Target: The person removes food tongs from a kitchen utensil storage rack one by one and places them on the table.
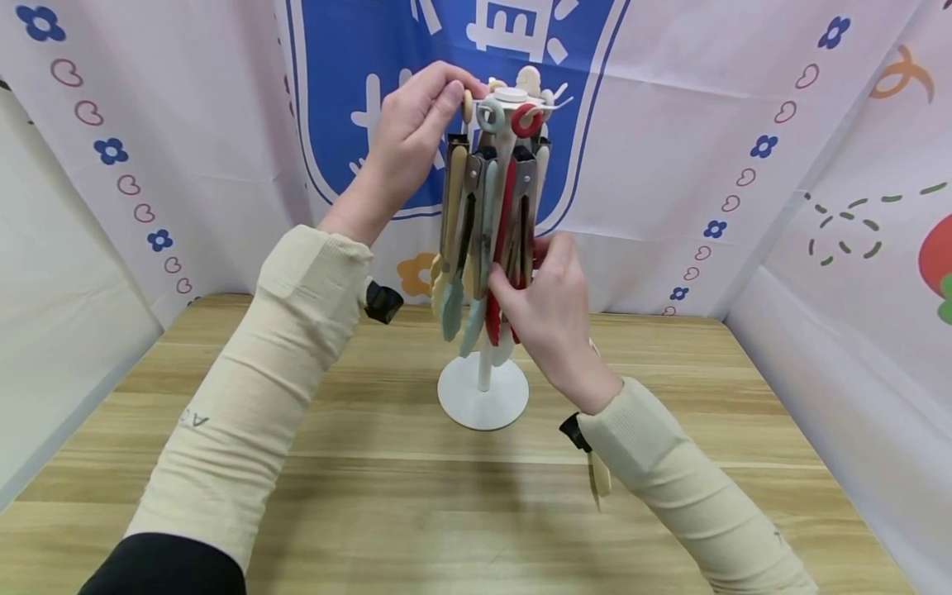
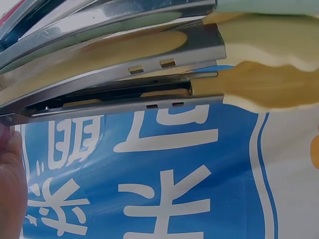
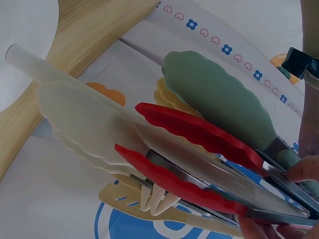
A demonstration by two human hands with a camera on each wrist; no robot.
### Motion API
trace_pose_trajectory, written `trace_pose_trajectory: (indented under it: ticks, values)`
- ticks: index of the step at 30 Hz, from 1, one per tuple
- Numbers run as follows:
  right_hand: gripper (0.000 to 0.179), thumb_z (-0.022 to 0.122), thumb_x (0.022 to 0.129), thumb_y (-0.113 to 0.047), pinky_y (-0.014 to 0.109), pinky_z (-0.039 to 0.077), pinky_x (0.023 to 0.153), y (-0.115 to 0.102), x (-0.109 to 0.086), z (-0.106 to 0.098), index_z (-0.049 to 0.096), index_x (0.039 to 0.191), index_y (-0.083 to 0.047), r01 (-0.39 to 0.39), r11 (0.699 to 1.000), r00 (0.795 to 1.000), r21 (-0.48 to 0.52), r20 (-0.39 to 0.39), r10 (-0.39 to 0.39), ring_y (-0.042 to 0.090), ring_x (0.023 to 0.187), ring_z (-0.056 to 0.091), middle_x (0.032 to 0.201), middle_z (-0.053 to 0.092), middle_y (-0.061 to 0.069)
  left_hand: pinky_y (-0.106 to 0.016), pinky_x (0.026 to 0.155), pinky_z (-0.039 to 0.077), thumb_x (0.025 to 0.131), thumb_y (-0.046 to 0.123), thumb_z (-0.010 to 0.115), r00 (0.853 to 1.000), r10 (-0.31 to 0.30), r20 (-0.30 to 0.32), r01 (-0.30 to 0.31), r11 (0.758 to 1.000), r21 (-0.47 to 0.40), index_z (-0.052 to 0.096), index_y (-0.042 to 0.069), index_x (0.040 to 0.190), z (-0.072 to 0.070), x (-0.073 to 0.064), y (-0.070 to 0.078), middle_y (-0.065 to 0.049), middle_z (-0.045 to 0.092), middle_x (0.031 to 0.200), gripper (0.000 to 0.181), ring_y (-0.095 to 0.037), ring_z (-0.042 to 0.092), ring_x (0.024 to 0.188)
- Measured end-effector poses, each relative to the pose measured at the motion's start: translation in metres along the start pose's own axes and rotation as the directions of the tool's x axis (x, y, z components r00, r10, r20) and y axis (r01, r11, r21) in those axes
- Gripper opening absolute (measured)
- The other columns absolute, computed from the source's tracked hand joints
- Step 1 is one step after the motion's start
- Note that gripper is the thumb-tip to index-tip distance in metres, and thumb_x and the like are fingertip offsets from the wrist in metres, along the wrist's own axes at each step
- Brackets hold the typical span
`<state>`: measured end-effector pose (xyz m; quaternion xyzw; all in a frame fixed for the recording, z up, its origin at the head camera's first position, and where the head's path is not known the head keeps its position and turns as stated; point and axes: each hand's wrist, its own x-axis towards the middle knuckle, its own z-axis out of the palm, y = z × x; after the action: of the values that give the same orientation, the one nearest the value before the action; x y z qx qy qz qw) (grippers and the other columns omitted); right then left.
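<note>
A white utensil stand (image 1: 483,405) stands on the table with several silicone-tipped tongs hanging from its top. At the top left, my left hand (image 1: 416,120) pinches the ring end of the yellow tongs (image 2: 269,87). Lower down, my right hand (image 1: 556,306) grips the red tongs (image 3: 199,132), thumb on one arm and fingers on the other. Their red ring (image 1: 526,121) is up at the stand's top. Beside them hang green tongs (image 3: 217,94) and white tongs (image 3: 84,122). A pale slotted turner (image 3: 144,201) hangs behind, mostly hidden in the head view.
On the wooden table (image 1: 357,496), a pale, narrow utensil (image 1: 601,475) lies partly hidden under my right forearm. A printed cloth backdrop (image 1: 654,149) rises close behind the stand, with cloth walls at both sides.
</note>
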<state>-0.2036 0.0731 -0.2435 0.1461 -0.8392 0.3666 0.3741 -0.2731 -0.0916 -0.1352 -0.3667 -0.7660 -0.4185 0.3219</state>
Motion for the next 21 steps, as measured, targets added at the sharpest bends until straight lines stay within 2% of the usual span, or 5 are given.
trace_pose_trajectory:
  ticks: [6,18,21]
  values:
    - [0.035,0.064,0.076,-0.02,0.028,0.046,0.059,-0.0003,0.0015,0.0005,0.046,0.097,0.002,-0.017,1.0,1.0,0.009,0.003,0.017,0.02,0.072,0.053,0.088,0.051,0.013,-0.018,0.092,0.033,0.098,0.01,0.035,1.0,-0.003,0.001,0.003,1.0,-0.004,0.058,-0.002,0.108,0.0009,0.0004,-0.0008,-0.008,0.058,0.107,0.027,-0.009,0.046,0.101]
    - [0.034,0.065,0.07,-0.018,0.029,0.043,0.059,0.0037,0.0033,-0.0025,0.048,0.092,0.001,0.003,0.999,0.999,0.044,-0.032,-0.002,0.019,0.07,0.051,0.084,0.052,0.01,-0.018,0.093,0.032,0.098,0.009,0.036,1.0,-0.016,-0.009,0.016,1.0,-0.016,0.057,-0.003,0.108,0.002,0.0005,-0.0013,-0.009,0.057,0.108,0.026,-0.01,0.046,0.104]
    - [0.034,0.065,0.07,-0.018,0.029,0.042,0.059,0.0034,0.0033,-0.0032,0.048,0.092,0.0,0.004,0.999,0.999,0.038,-0.035,-0.003,0.019,0.069,0.051,0.083,0.052,0.01,-0.019,0.092,0.033,0.098,0.008,0.035,1.0,0.01,-0.013,-0.01,1.0,-0.013,0.057,-0.003,0.108,0.0015,-0.0001,-0.0018,-0.011,0.057,0.107,0.026,-0.012,0.046,0.102]
